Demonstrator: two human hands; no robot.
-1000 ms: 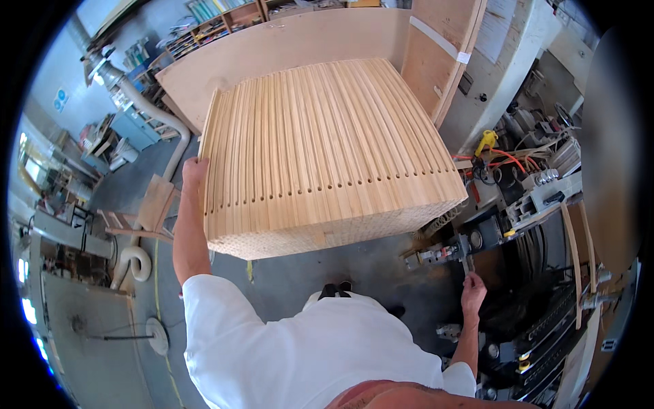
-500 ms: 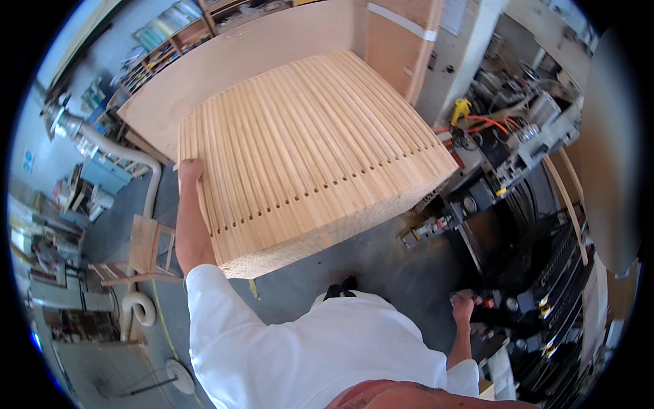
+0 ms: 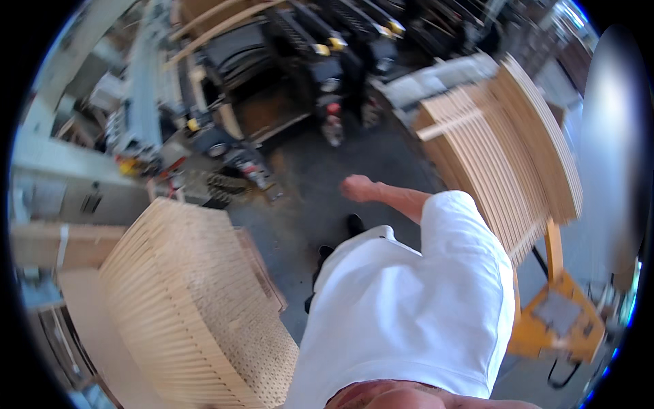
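My right hand (image 3: 360, 188) is held out over the dark floor, its fingers curled closed with nothing visible in them. It touches nothing and is slightly blurred. My left hand is out of sight. Beside me at the left stands a big stack of pale wooden slats (image 3: 160, 300), with rows of small holes along the slats and a dotted end face. At my right, near my sleeve, another stack of wooden slats (image 3: 501, 160) has one loose strip of wood (image 3: 449, 125) lying across it.
A yellow-orange wheeled stand (image 3: 555, 320) is under or beside the right stack. Ahead runs a dark machine with rails and yellow-tipped parts (image 3: 334, 44). Machine parts and cables (image 3: 248, 167) jut out at the left front. Grey floor (image 3: 300, 170) lies between them.
My view has swung round to the right; the drilled slat stack has gone from ahead to my left. My left hand has left that stack. The right-hand slat stack and stand have come into view.
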